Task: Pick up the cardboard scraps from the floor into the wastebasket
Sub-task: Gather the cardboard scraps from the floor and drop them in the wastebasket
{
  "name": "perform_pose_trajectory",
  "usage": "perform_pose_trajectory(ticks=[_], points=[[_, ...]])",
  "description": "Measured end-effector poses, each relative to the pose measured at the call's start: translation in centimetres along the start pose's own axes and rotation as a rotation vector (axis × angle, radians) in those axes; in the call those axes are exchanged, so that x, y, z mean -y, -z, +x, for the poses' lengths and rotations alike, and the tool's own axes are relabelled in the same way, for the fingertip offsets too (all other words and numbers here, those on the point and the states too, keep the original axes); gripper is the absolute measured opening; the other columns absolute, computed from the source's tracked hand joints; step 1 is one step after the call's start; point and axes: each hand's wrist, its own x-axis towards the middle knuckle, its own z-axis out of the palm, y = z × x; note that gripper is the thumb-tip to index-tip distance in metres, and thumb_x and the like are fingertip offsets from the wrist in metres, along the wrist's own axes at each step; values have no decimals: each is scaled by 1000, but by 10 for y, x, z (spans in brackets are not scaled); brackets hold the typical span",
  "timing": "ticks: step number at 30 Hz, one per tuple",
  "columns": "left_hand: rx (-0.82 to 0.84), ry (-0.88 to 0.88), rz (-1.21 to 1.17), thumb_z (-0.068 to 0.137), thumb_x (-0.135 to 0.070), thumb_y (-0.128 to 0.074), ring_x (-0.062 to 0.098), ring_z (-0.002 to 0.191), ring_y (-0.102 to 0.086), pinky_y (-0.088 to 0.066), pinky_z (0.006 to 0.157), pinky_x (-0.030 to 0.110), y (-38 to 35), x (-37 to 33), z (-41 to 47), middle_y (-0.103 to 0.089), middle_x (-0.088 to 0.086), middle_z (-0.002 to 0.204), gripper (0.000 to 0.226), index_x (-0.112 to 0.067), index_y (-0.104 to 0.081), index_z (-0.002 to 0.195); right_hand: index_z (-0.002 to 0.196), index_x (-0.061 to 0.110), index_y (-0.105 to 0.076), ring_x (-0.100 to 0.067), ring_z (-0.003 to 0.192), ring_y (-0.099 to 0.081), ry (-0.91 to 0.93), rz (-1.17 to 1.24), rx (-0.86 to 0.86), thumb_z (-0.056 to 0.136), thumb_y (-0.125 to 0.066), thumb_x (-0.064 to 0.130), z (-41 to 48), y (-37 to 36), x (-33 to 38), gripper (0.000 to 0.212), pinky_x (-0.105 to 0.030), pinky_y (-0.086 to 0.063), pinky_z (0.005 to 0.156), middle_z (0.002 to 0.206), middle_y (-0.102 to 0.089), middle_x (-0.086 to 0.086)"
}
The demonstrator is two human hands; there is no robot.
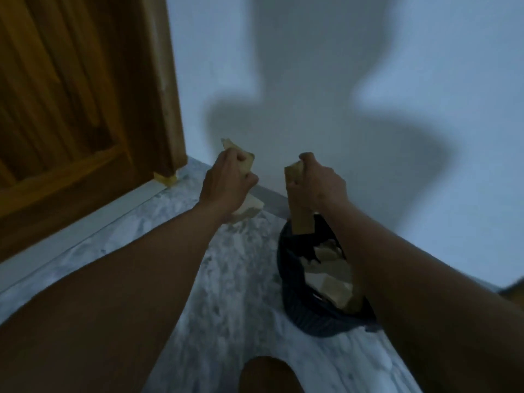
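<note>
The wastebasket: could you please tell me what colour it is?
The wastebasket is dark navy, nearly black, with ribbed walls; see the head view.

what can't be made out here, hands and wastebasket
1. Head view: wastebasket right side, hidden by the right forearm.
2. Head view: middle of the scrap in the left hand and of the strip in the right hand, covered by fingers.
3. Head view: floor under both forearms; leftover scraps there cannot be told.
</note>
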Motion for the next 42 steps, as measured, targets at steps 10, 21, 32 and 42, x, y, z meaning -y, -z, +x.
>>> perform_pose_trajectory(ticks=[10,21,32,42], points=[[302,90,-190,95,-39,-58,27,104,-57,-49,86,38,-155,-80,-54,-55,10,122,31,-16,-49,113,147,26,-32,-35,114,-58,-294,81,35,92,-58,48,-51,-12,-131,65,-45,-45,96,132,-58,-14],[242,250,74,97,-28,-52,37,130,-44,-42,105,45,-177,-25,-100,-41,17,149,62,-21,-29,153,155,28,-26,-41,128,-48,-592,281,58,93,-52,46,-111,-42,-229,69,-55,-43,107,149,-40,-19],[231,442,-283,103,-24,-45,29,133,-46,-37,115,40,-109,45,-101,-42,6,154,56,-28,-30,156,159,18,-17,-12,84,-54,-444,716,105,102,-38,-1,-101,-62,-166,63,-47,-58,88,135,-45,-10],[-204,716,-277,101,-5,-47,31,136,-48,-40,112,34,61,160,-125,-48,12,151,60,-22,-32,156,132,11,-43,-14,83,-58,-109,793,299,98,-44,-4,-43,-129,27,37,-35,-55,72,106,-58,-8]])
